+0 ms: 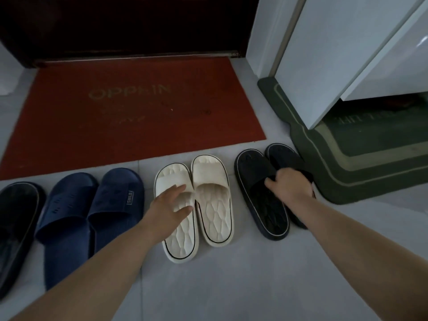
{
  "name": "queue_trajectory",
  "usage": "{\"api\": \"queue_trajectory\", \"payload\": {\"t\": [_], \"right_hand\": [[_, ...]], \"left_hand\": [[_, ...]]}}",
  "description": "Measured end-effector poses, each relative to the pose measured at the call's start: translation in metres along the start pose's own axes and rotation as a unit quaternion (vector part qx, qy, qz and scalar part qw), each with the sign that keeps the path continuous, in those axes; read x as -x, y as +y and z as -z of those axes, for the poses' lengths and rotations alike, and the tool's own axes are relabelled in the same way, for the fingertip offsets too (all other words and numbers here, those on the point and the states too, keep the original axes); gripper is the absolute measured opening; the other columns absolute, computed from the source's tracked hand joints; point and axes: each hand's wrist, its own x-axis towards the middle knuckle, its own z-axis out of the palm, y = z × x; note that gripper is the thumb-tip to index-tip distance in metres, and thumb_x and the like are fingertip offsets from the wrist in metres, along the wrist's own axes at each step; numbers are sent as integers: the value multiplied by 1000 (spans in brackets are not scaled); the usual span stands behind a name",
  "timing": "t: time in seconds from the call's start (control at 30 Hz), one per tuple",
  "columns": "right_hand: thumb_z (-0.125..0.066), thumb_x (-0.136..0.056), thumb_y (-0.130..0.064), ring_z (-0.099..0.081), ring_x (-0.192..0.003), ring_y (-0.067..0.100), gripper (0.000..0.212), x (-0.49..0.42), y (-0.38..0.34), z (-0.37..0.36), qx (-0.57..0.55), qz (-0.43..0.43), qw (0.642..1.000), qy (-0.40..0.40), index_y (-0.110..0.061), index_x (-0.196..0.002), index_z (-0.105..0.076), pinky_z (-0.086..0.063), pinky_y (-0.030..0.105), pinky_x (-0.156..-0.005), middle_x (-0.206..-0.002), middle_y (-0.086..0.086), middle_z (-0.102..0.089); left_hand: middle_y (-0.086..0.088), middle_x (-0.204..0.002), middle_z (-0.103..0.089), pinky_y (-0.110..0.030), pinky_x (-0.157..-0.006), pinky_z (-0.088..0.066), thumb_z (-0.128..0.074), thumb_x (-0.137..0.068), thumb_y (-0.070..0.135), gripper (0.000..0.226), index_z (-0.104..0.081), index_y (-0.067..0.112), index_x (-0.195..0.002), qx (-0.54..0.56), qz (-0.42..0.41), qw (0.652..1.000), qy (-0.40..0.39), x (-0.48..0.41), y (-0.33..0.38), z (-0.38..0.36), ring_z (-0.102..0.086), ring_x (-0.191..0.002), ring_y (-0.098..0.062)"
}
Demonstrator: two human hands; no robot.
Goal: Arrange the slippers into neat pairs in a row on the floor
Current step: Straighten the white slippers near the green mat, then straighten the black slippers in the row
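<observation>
Nearest me, both forearms reach forward over the grey tiled floor. At about ten o'clock my left hand lies flat, fingers spread and gripping nothing, palm on the left cream slipper, which sits a little nearer to me than its mate. I judge that I rest there to push it forward until the heels match.

At about one o'clock my right hand is curled shut over the straps of the black pair, fingertips hooked on the left strap, the palm hiding much of the right one. The two overlap at the straps, so I take it I am pinching them together to shift them as one unit, toes pointing away like the others.

Out at nine o'clock the navy pair lies side by side, touching, and one more dark slipper is cut off by the frame edge; its partner I cannot see.

Beyond the row, at twelve o'clock, the red doormat gives a straight edge to line toes against. At two o'clock the green mat crowds the black pair's outer side.
</observation>
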Motion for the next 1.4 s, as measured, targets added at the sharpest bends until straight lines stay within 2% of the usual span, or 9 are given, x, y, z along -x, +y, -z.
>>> {"api": "queue_trajectory", "payload": {"t": [0.07, 0.13, 0.27, 0.4, 0.7, 0.9, 1.17, 1.3, 1.4], "right_hand": [[-57, -83, -44, -64, -78, 26, 28, 17, -29, -10, -60, 112, 991, -43, -22, -67, -48, -46, 30, -63, -76, 4, -63], [-59, -82, -45, -62, -96, 24, 32, 28, -59, -24, -93, 187, 971, -116, -23, -104, -52, -50, 34, -78, -105, 5, -63], [-47, -92, -26, -52, -116, 36, 63, 19, -91, -43, -10, 192, 969, -155, -27, -145, -13, -46, 42, -91, -139, 18, -39], [-25, -89, -2, -51, -118, 33, 68, 12, -83, -45, -2, 187, 970, -158, -40, -144, -11, -45, 38, -94, -140, 13, -44], [-29, -96, -21, -49, -122, 29, 55, 6, -72, -60, -122, 176, 961, -174, -55, -137, -19, -34, 24, -85, -142, 10, -46], [-51, -92, -14, -40, -133, 28, 79, 22, -70, -49, -94, 235, 941, -224, -34, -146, 3, -37, 36, -106, -155, 9, -23], [-58, -83, -7, -54, -86, 17, 26, 38, 1, -42, -186, 188, 963, 52, -13, -108, -53, -50, 37, -80, -100, 0, -47], [-63, -80, -7, -51, -97, 33, 34, 24, 34, -38, -171, -6, 981, 95, -2, -109, -48, -41, 35, -83, -112, 21, -50], [-61, -80, -8, -47, -109, 41, 36, 18, 44, -32, -69, 56, 995, 43, -11, -113, -47, -41, 42, -91, -125, 20, -44]], "left_hand": [[5, -156, -18, -41, -116, -22, -55, -89, 35, 58, -30, 34, -141, 17, 10, 1000, 13, 2, -3, 0, -18, -143, -19], [4, -157, -11, -38, -112, -26, -55, -88, 36, 59, -28, 36, -141, 26, 30, 999, 18, 3, -7, -1, -18, -143, -21], [3, -157, -11, -25, -94, -30, -56, -89, 33, 64, -23, 33, -143, 48, 50, 997, 23, 6, -13, -4, -29, -138, -21], [2, -154, -21, -31, -99, -31, -58, -87, 33, 72, -15, 35, -145, 86, 68, 994, 25, 7, -22, -1, -30, -138, -21], [-1, -151, -29, -28, -93, -31, -58, -85, 40, 71, -18, 37, -144, 118, 93, 988, 27, 3, -27, 3, -34, -135, -22], [-3, -153, -24, -28, -90, -32, -58, -86, 38, 67, -24, 33, -143, 113, 98, 987, 51, 3, -25, 4, -33, -136, -25], [-4, -152, -17, -49, -106, -36, -56, -86, 39, 63, -27, 36, -142, 104, 122, 985, 60, 0, -19, -2, -28, -135, -31], [-5, -151, -17, -50, -105, -37, -57, -85, 40, 62, -28, 37, -140, 91, 133, 985, 64, -1, -16, -3, -31, -132, -34], [-6, -150, -19, -51, -103, -39, -57, -84, 41, 62, -29, 38, -140, 79, 134, 985, 72, -2, -16, -5, -33, -129, -36]]}}
